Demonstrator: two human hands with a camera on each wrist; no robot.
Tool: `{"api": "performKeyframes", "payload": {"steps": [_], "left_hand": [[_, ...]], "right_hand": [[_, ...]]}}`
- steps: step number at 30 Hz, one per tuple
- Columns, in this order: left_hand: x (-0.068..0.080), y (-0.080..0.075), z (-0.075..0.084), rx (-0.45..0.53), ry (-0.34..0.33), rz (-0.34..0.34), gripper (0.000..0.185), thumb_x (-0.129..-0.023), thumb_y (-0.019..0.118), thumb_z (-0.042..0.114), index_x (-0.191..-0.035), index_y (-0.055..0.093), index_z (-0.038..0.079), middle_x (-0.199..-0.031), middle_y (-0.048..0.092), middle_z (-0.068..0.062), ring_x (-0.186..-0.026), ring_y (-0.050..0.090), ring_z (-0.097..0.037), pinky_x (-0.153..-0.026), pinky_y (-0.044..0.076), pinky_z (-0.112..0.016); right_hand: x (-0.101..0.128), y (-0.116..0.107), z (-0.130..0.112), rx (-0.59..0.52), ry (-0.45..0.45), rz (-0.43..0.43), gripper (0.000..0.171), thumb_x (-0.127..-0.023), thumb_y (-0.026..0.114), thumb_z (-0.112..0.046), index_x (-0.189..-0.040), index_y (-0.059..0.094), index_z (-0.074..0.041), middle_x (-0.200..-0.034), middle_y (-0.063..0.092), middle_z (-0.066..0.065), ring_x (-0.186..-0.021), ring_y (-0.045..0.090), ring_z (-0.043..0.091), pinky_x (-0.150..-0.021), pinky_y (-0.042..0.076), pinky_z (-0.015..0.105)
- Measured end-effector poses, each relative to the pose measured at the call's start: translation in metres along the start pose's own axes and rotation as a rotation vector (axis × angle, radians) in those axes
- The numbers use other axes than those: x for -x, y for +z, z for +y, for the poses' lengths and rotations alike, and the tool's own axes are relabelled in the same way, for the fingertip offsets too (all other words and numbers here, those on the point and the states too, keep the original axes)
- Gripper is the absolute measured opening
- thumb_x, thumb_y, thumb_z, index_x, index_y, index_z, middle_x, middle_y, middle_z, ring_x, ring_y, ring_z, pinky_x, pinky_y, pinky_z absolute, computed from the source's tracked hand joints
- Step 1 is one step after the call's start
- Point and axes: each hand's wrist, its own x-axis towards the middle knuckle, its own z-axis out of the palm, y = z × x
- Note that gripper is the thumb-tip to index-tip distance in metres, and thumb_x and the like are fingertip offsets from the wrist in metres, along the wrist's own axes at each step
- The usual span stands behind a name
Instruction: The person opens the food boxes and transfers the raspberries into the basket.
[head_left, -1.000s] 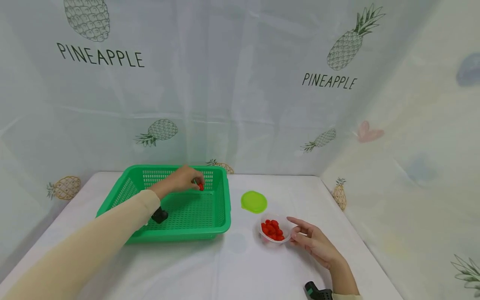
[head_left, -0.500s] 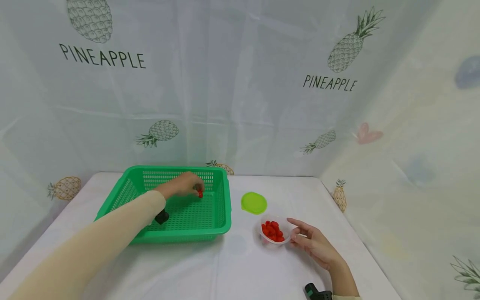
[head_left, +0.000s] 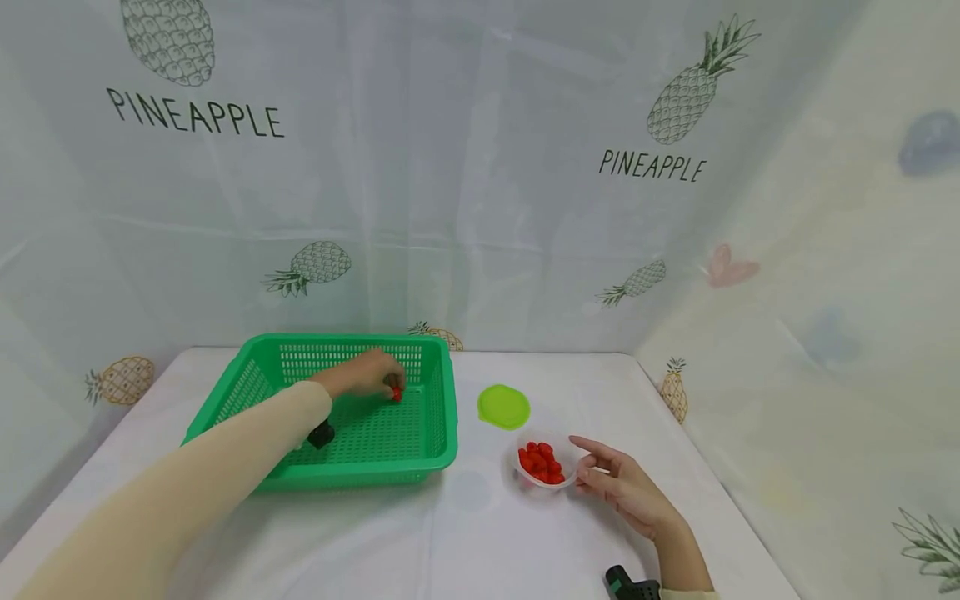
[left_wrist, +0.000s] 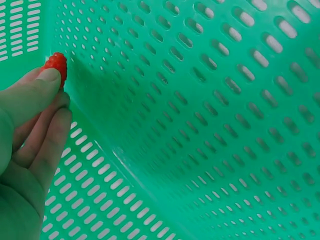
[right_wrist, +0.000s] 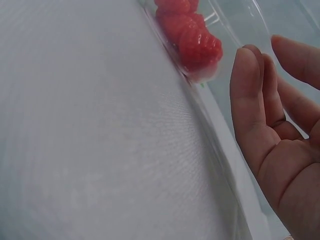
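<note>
- Left hand inside green basket, pinching one red berry at fingertips.
- Right hand relaxed, fingers loose, just beside clear cup of berries on table.

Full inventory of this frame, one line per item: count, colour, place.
basket: 1, green, on table, left of centre.
raspberry: 1, red, pinched inside the basket near its back wall.
clear tub: 1, transparent, right of the basket.
red berries: several, red, in the clear tub.
lid: 1, lime green, flat behind the tub.
table: 1, white cloth.
left hand: 1, in the basket, holds the raspberry.
right hand: 1, fingers relaxed beside the tub.
</note>
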Motion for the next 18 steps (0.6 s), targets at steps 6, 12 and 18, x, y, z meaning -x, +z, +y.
{"api": "performKeyframes", "payload": {"steps": [6,12,18], "left_hand": [[-0.0048,0.0007,0.0009,0.005,-0.003,-0.028,0.021,-0.096,0.076,0.001,-0.116,0.077,0.004,-0.106,0.076,-0.006,-0.100,0.071,-0.022,-0.086,0.060,-0.037],[-0.0044,0.0001,0.0011,0.011,0.003,-0.045,0.021,-0.098,0.073,-0.001,-0.118,0.075,0.002,-0.109,0.076,-0.010,-0.103,0.071,-0.025,-0.088,0.060,-0.039],[-0.0003,-0.0036,0.0013,0.026,0.005,-0.060,0.024,-0.098,0.073,0.001,-0.122,0.074,0.003,-0.116,0.074,-0.013,-0.109,0.070,-0.029,-0.091,0.060,-0.042]], "right_hand": [[0.0004,0.0010,-0.0002,-0.004,0.001,0.003,0.069,-0.105,0.066,-0.011,-0.163,0.032,0.005,-0.112,0.056,0.008,-0.103,0.069,0.018,-0.097,0.059,0.030],[0.0003,-0.0002,0.0003,0.010,-0.001,0.001,0.067,-0.105,0.065,-0.010,-0.162,0.034,0.004,-0.113,0.056,0.008,-0.102,0.069,0.017,-0.097,0.059,0.030],[-0.0011,-0.0017,0.0009,0.010,-0.010,0.001,0.066,-0.105,0.066,-0.010,-0.162,0.035,0.004,-0.112,0.057,0.007,-0.102,0.070,0.017,-0.096,0.060,0.030]]}}
